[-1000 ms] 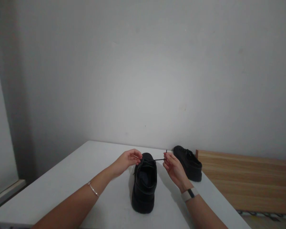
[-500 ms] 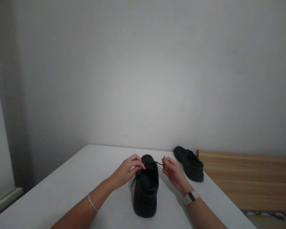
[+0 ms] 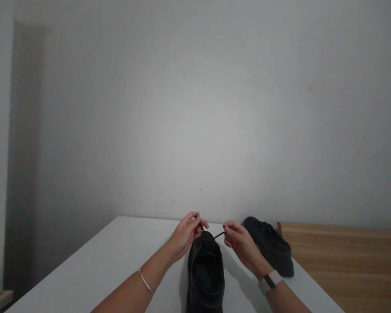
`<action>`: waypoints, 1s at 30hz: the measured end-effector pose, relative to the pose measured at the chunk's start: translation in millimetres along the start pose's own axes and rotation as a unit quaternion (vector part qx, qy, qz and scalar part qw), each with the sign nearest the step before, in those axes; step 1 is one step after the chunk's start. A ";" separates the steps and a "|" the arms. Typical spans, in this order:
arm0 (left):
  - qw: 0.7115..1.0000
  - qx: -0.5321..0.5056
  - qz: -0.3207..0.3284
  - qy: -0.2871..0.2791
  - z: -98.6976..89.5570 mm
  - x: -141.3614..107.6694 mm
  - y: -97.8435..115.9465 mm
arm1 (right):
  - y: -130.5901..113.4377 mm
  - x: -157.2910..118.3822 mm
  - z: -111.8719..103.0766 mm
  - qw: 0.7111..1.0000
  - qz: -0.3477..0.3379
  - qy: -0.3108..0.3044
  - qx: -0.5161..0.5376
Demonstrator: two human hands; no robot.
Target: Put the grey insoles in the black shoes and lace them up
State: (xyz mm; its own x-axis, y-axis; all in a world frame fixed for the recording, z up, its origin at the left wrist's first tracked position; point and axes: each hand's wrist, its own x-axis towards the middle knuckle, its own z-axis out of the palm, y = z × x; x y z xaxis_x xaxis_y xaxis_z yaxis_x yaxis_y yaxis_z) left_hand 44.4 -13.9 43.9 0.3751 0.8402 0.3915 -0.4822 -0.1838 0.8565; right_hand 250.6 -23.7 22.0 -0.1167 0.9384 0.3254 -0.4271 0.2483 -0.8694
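Two black shoes are in view. One, the near shoe, is at the bottom centre of the frame, its toe pointing away and its heel cut off by the lower edge. The other, the far shoe, stands at the lower right, by the surface's right edge and just beside a wood-grain panel.

Of the two hands, the left hand pinches a dark lace over the toe of the near shoe, and the right hand pinches a lace end that runs to the same shoe's right side. One bracelet is on the left forearm, one band on the right wrist.

The white surface has its back edge along the grey wall; its left edge slants down to the lower left corner. Open room lies left of the left arm, with a narrower strip between the shoes. No writing or label can be read.
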 end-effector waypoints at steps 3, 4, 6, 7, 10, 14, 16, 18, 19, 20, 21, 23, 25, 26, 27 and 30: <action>0.997 -0.078 0.001 0.016 -14.4 5.7 1.7 | -3.9 6.1 -11.1 1.000 0.000 -0.027 0.002; 0.997 -0.081 0.000 0.020 -21.6 5.5 1.6 | -3.6 5.6 -15.4 0.999 0.007 -0.036 -0.002; 0.997 -0.069 -0.007 0.026 -37.4 3.1 1.0 | -2.9 1.4 -22.4 0.998 0.023 -0.054 -0.018; 0.998 -0.058 -0.016 0.026 -45.1 1.2 1.0 | -3.3 -1.6 -24.8 0.997 0.029 -0.060 -0.026; 0.999 -0.017 -0.032 0.027 -64.7 -4.8 2.8 | -9.6 -9.7 -28.7 0.998 0.032 -0.045 -0.029; 1.000 0.007 0.000 0.007 -76.0 -11.7 9.3 | -20.6 -13.7 -33.8 0.999 0.004 -0.043 -0.023; 1.000 0.005 0.017 -0.017 -75.7 -15.0 11.9 | -22.1 -14.2 -35.9 0.998 -0.001 -0.055 -0.038; 0.999 0.015 0.019 -0.040 -73.5 -17.8 12.6 | -20.5 -14.3 -36.0 0.996 -0.001 -0.067 -0.066; 0.998 0.035 0.013 -0.052 -71.9 -18.7 12.3 | -19.1 -14.4 -35.1 0.994 -0.001 -0.073 -0.083; 0.996 0.068 0.006 -0.062 -70.1 -19.5 11.9 | -17.6 -14.5 -33.6 0.992 -0.002 -0.080 -0.101; 0.991 0.112 0.000 -0.070 -67.9 -20.0 11.5 | -16.3 -14.8 -31.5 0.988 -0.004 -0.089 -0.122; 0.974 0.213 -0.005 -0.084 -62.6 -20.9 12.0 | -14.6 -16.2 -26.2 0.978 -0.004 -0.115 -0.174; 0.946 0.309 0.003 -0.100 -56.2 -22.2 13.9 | -13.7 -18.0 -20.5 0.965 -0.009 -0.138 -0.225; 0.930 0.351 0.010 -0.109 -52.9 -23.1 15.2 | -13.3 -18.8 -18.0 0.958 -0.012 -0.146 -0.245; 0.913 0.389 0.019 -0.119 -49.8 -24.0 16.3 | -12.8 -19.6 -15.7 0.954 -0.017 -0.150 -0.260; 0.876 0.460 0.054 -0.137 -42.3 -26.5 18.0 | -10.3 -21.1 -10.8 0.949 -0.029 -0.149 -0.276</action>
State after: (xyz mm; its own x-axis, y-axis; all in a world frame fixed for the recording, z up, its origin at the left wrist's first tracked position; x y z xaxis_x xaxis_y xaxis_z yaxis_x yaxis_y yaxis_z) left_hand -7.8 -17.8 34.7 0.6032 0.6619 0.4451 0.2673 -0.6935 0.6690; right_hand 267.1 -43.4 20.2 -0.3909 0.8298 0.3983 0.0838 0.4630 -0.8824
